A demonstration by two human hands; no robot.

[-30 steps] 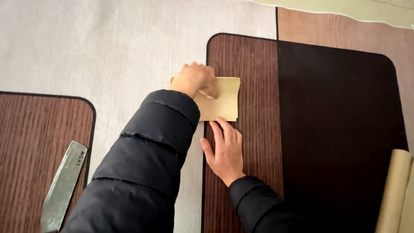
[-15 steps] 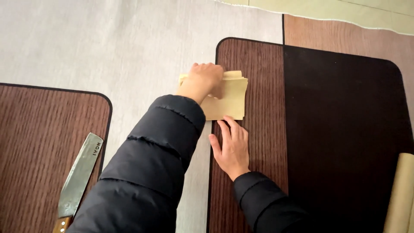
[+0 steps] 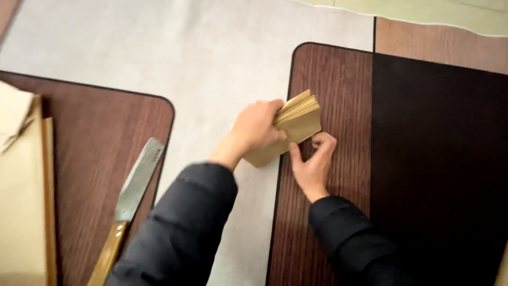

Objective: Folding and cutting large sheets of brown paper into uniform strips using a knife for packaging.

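A thick stack of tan paper sheets (image 3: 300, 121) is tilted up off the brown wood-grain mat (image 3: 328, 79), its layered edge showing at the top. My left hand (image 3: 256, 130) grips the stack from its left side, fingers wrapped over the upper edge. My right hand (image 3: 313, 161) sits just below the stack. Its thumb presses the lower edge and its fingers curl under the lower right corner. Both arms wear dark padded sleeves.
A big flat blade with a wooden handle (image 3: 131, 197) lies on the left brown mat (image 3: 90, 137). A pile of tan paper (image 3: 21, 212) sits at the far left. Grey-white cloth (image 3: 201, 58) covers the middle, and a dark mat (image 3: 439, 159) lies at right.
The stack lay flat under my hands; now my left hand has tipped it up on edge. My right hand went from flat on the mat to curled at the stack's lower edge.
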